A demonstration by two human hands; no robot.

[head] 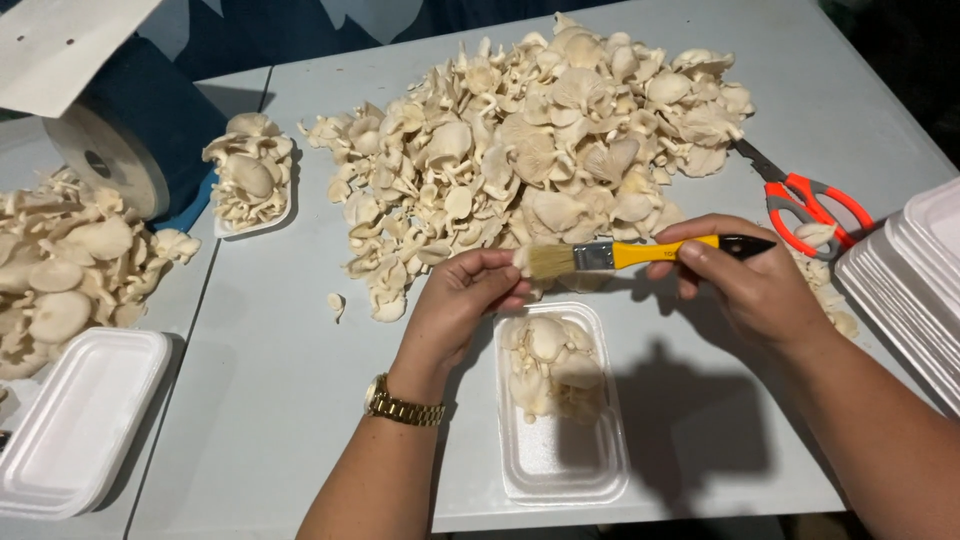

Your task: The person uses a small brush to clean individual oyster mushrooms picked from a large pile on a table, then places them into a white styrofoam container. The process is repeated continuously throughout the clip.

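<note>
A yellow-handled brush (620,254) was gripped in the right hand (745,280), its bristles against a mushroom pinched in the left hand (462,300). Below, a foam tray (560,465) was partly filled; a large mushroom heap (530,150) remained unsorted farther back on the worktop (280,340).

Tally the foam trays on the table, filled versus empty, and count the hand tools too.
Foam trays with mushrooms: 2
Empty single foam tray: 1
Stack of empty trays: 1, number in it unclear
Paintbrush: 1
Scissors: 1
Total: 6
</note>
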